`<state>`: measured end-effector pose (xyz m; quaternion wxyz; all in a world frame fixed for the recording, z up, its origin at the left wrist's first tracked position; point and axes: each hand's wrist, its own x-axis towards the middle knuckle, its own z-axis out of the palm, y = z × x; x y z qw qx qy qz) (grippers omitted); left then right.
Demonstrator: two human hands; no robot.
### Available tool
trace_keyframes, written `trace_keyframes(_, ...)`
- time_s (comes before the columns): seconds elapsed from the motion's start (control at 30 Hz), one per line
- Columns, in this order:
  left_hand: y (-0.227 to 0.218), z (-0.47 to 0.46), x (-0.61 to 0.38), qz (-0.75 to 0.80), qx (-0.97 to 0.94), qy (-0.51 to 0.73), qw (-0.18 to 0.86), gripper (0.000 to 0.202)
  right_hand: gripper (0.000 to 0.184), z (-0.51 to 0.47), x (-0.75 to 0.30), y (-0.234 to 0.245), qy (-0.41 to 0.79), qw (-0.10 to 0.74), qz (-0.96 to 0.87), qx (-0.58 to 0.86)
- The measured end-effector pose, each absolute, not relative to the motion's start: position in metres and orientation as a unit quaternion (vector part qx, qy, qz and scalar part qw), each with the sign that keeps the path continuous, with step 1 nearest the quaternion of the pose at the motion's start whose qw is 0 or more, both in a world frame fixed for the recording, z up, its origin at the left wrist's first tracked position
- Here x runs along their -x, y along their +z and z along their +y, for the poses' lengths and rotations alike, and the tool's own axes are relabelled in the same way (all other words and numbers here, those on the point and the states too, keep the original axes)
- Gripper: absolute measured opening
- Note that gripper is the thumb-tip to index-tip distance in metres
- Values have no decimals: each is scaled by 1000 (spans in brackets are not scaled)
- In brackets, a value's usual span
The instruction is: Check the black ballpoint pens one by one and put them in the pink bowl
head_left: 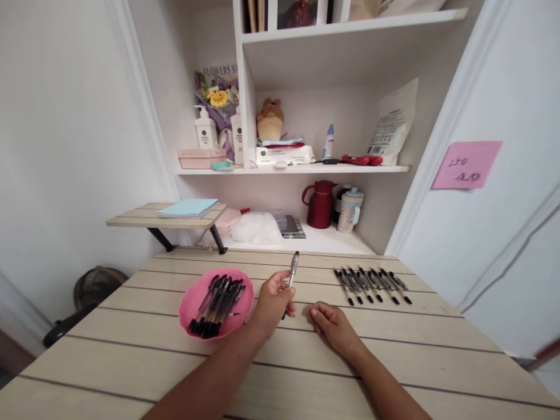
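My left hand (273, 300) is closed around a black pen (291, 271), holding it tilted up just right of a pink plate (189, 303) that carries several black pens (216, 306). My right hand (333, 325) rests on the wooden table (394, 356) with its fingers curled under and nothing seen in them. A row of several black pens (371, 284) lies side by side on the table, farther back and to the right of my right hand.
Behind the table stand white shelves with a red jug (320, 204), a patterned mug (349, 211), lotion bottles (205, 128), a plush toy (270, 119) and a small raised wooden stand (166, 217) with a blue notebook. A pink sticky note (466, 164) hangs on the right wall.
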<state>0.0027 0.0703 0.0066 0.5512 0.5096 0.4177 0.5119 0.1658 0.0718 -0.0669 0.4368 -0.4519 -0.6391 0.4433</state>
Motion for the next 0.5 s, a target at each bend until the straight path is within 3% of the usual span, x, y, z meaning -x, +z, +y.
trace_keyframes(0.13,31,73,54,493,-594,498,395,40,36,71,-168,-68,434,434,-638,465)
trace_keyframes(0.33,44,61,144,675,-654,329,90,27,34,71,-168,-72,435,420,-644,468)
trace_keyframes(0.5,18,53,155,747,-647,154,6,25,33,70,-167,-72,423,414,-647,480)
